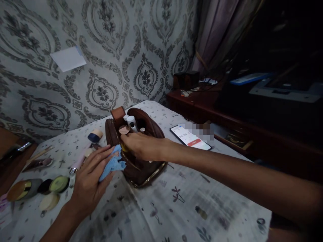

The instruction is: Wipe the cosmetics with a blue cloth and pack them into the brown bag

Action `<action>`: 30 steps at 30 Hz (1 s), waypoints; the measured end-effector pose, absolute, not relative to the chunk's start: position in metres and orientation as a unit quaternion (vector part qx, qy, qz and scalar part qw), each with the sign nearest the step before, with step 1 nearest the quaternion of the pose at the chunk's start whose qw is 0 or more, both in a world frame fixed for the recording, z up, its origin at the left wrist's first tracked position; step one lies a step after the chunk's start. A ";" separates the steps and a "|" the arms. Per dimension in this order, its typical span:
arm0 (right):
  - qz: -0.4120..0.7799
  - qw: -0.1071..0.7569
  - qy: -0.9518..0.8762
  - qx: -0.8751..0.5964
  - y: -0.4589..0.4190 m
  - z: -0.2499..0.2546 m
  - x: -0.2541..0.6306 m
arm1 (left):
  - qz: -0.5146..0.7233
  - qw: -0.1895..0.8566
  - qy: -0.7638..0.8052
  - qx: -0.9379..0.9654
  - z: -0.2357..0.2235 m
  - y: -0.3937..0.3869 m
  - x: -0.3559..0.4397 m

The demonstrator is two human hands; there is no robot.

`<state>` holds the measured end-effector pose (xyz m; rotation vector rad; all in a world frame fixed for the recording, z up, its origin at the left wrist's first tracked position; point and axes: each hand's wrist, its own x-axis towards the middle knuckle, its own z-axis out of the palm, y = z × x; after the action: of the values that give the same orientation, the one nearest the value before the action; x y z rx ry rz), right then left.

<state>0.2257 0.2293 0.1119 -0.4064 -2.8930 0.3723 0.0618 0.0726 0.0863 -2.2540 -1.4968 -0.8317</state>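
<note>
A brown zippered makeup bag (151, 126) stands unzipped on a patterned white cloth. My right hand (141, 146) reaches over its opening with the fingers closed, and a small round compact (124, 129) shows at the fingertips. White-capped tubes (131, 122) stand upright inside the bag, behind that hand. At the bag's left side, my left hand (92, 174) is closed around a crumpled blue cloth (114, 163). Some of the bag's contents are hidden under my right hand.
Left of the bag lie a navy-and-cream jar (95, 135), an open green-faced compact (59, 184), an orange-topped round container (19, 190) and a brush (37, 163). A phone (190, 137) with a running timer lies to the right. Beyond it stands a dark red wooden desk (196, 104).
</note>
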 end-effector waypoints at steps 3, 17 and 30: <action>0.145 0.081 -0.977 -0.136 0.236 0.108 0.220 | -0.294 0.158 -0.522 -0.785 0.086 0.073 0.062; 0.147 -0.005 -0.982 -0.115 0.236 0.120 0.208 | -0.295 0.164 -0.513 -0.789 0.084 0.075 0.062; 0.145 -0.049 -0.981 -0.120 0.238 0.123 0.213 | -0.292 0.160 -0.516 -0.789 0.084 0.073 0.062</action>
<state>0.2132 0.2384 0.1233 -0.3887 -3.1815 0.4704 0.0617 0.0734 0.0837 -2.2540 -1.4750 -0.8342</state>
